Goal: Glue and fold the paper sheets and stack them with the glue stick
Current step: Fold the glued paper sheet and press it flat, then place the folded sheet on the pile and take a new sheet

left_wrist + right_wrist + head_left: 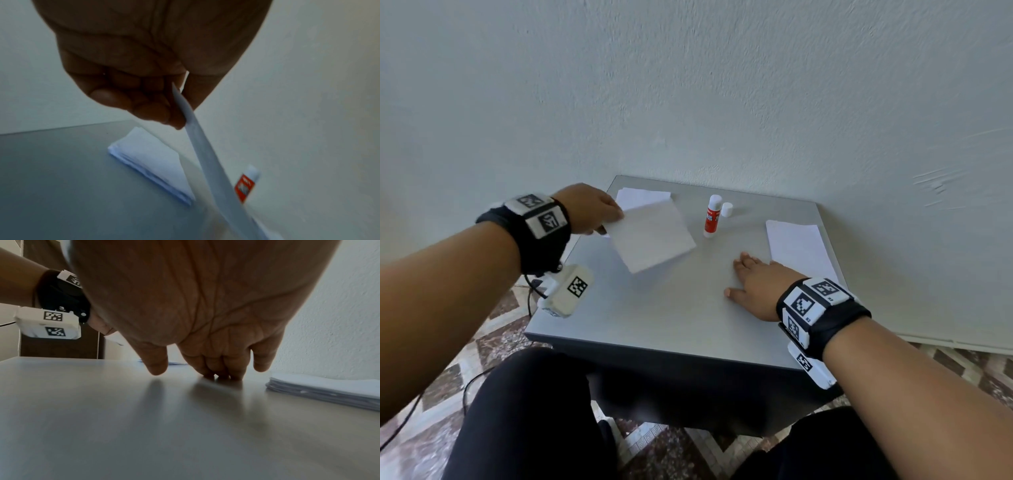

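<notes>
My left hand (599, 214) pinches a corner of a white paper sheet (652, 236) and holds it lifted over the grey table (654, 315), at the back left. In the left wrist view the sheet (203, 155) shows edge-on between thumb and fingers (152, 112). Under it lies a pile of folded white sheets (640, 197) (152, 160). An uncapped red-and-white glue stick (713, 216) (245, 185) stands upright at the back middle, its white cap (727, 209) beside it. My right hand (750, 277) rests flat on the table, fingertips (222, 374) touching the surface, holding nothing.
A stack of flat white sheets (801, 248) (329, 391) lies at the table's right, just beyond my right hand. A pale wall (722, 85) runs right behind the table. My dark-clothed legs (534, 418) and a patterned tile floor (493, 329) sit below the front edge.
</notes>
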